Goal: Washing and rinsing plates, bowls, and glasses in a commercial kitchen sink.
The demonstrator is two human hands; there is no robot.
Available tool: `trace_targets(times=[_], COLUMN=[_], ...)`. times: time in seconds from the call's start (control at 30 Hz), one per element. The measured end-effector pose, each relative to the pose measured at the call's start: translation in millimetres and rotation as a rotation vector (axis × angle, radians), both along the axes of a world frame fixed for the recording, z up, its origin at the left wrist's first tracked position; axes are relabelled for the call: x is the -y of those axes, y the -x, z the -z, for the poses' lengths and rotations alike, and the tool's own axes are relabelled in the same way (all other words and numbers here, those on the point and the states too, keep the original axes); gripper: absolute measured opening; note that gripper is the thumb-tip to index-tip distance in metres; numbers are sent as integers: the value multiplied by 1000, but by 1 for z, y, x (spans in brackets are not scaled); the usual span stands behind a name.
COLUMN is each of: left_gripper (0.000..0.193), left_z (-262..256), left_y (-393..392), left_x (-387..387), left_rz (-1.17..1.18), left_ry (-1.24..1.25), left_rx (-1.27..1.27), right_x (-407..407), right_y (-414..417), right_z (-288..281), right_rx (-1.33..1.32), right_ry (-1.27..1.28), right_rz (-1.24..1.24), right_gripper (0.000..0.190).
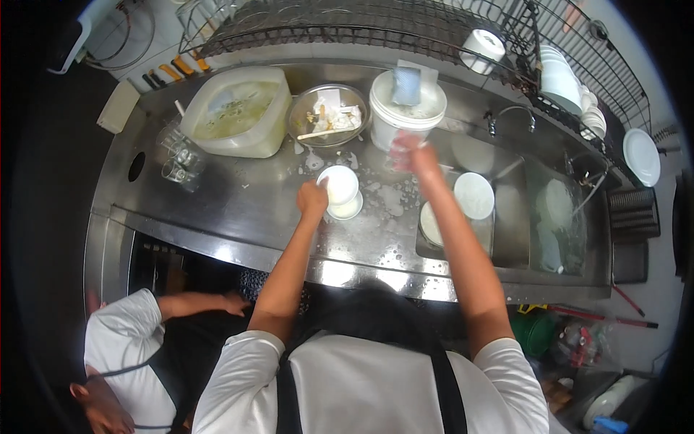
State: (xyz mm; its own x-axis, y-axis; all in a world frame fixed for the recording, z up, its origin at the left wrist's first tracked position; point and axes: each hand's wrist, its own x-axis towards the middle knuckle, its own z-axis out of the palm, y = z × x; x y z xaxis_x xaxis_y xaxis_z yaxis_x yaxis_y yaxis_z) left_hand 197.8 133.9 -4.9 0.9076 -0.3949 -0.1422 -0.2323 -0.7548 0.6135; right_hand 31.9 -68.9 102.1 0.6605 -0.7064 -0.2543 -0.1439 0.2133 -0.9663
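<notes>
My left hand [313, 198] grips the edge of a small white bowl [340, 183], which is tilted over a second white bowl [347, 209] on the steel counter. Motion blurs my right hand [413, 152] in front of a white plastic bucket [380, 126]; whether its fingers hold anything is unclear. A blue-white sponge or cloth [406, 85] hangs over the bucket's rim. Below my right forearm, round white dishes [474, 196] sit in the sink basin [484, 238]. Beside the bucket, a steel bowl [297, 120] contains food scraps, crumpled paper and a pale stick-like utensil.
A large plastic tub [233, 147] of cloudy greenish water stands at the left, with drinking glasses [179, 163] beside it. Water fills the right basin [558, 228], under a tap [512, 111]. A wire rack [336, 32] overhangs the back. Another person [122, 336] is at lower left.
</notes>
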Motion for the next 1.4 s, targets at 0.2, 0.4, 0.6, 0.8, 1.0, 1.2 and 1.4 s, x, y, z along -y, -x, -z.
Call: trace_targets(times=[0.2,0.4,0.6,0.8,1.0,1.2,1.4], left_gripper=[44,39,35,47,51,40,32], left_z=[50,49,-20,-74,-73,-28,17], left_y=[16,47,115,243,349,346,330], left_x=[-9,-6,30,118,188,177,150], left_rz=[105,70,458,927,967,851,672], left_ry=[119,284,326,304,277,143,64], left_rx=[78,-128,-71,85,-202,-272,-241], right_x=[-90,-116,-93,-17,122,246,295], right_y=[-19,-8,70,204,387,538,552], right_z=[155,178,164,147,167,201,267], right_rx=[-341,-287,199,438,-80,-150,-262], right_ry=[268,204,-341,-531,-312,-166,-114], right_rz=[-117,-46,310,601,824,910,952], right_gripper=[56,51,42,34,53,56,34])
